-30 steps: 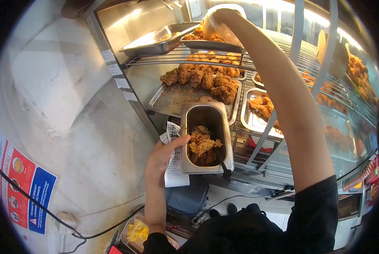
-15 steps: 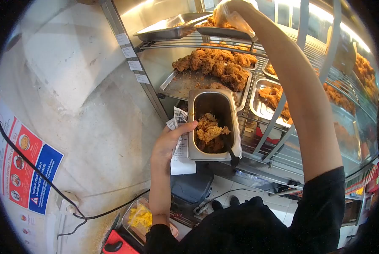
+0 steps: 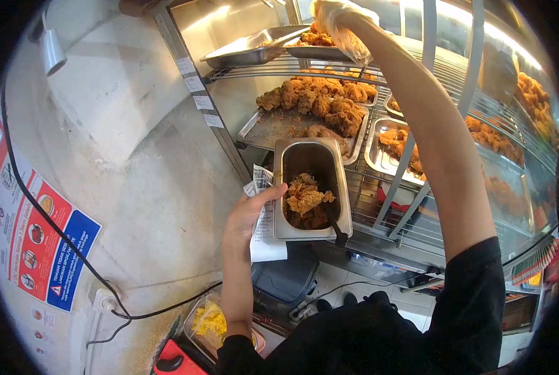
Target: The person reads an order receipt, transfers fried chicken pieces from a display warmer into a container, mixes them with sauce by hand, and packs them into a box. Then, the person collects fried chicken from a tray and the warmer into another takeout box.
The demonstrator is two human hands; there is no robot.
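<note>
My left hand (image 3: 249,215) is closed on a deep steel food pan (image 3: 292,233), thumb over its rim. A long printed receipt (image 3: 267,242) is held against the pan's side by the same hand. Inside the pan lie pieces of fried chicken (image 3: 307,199), and a black handle (image 3: 341,236) sticks out over the near rim. In a clear plastic glove, my right hand (image 3: 347,30) is raised at the top shelf of the warming cabinet, beside a tray (image 3: 323,54) of fried pieces (image 3: 316,39). Its fingers are not clear enough to show whether they hold anything.
A wide tray (image 3: 264,132) of fried chicken sits on the middle shelf, with a smaller tray (image 3: 379,156) to its right. Metal bars (image 3: 425,81) stand at the cabinet's front. A black cable (image 3: 48,228) hangs along the left wall. Yellow food fills a tub (image 3: 195,328) below.
My gloved right hand has shifted up and slightly left, uncovering more of the fried pieces on the top tray. My left hand still grips the pan and receipt. The view has tilted slightly.
</note>
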